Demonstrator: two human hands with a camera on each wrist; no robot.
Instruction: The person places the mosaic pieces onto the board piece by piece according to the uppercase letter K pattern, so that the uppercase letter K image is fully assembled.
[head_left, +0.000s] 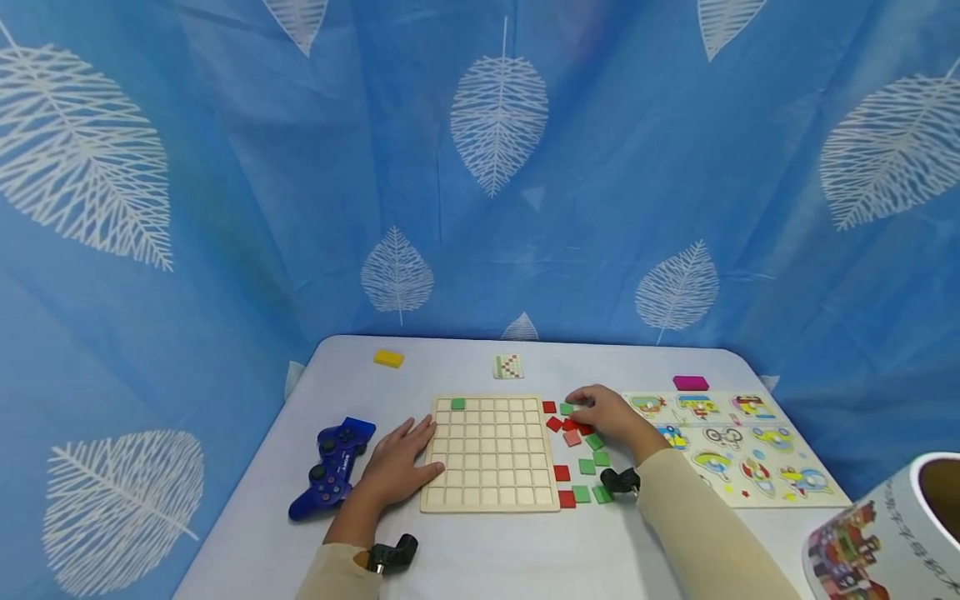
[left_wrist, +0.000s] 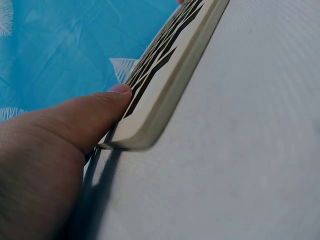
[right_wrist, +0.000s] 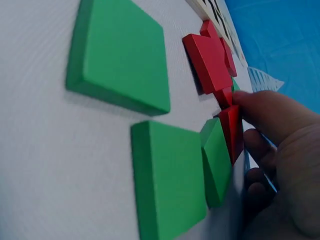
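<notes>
- Two hands worked at the counter (head_left: 480,550): the right hand (head_left: 611,417) lay over a scatter of red and green tiles (head_left: 581,454) just right of the wooden grid board (head_left: 489,454), its fingers curled down onto the pile.
- In the right wrist view the fingertips (right_wrist: 260,112) touched the edge of a red tile (right_wrist: 232,130) that stood tilted against a green tile (right_wrist: 217,160); whether the grip had really closed on it could not be told.
- The left hand (head_left: 397,462) lay flat with straight fingers at the board's left edge, its grip released; the left wrist view showed the thumb (left_wrist: 95,112) pressed against the board's rim (left_wrist: 165,90).
- One green square (head_left: 457,403) sat in the board's far-left corner cell.
- More tiles lay flat beside the board's right edge, down to its near corner.
- A blue game controller (head_left: 333,467) rested just left of the left hand.
- A picture puzzle board (head_left: 738,450) lay to the right of the tiles, near the right forearm.
- Farther back on the counter were a yellow block (head_left: 388,358), a small pattern card (head_left: 507,367) and a magenta block (head_left: 690,382), well apart.
- A printed roll (head_left: 892,533) stood at the near right corner.
- A blue leaf-print curtain (head_left: 480,167) hung behind.
</notes>
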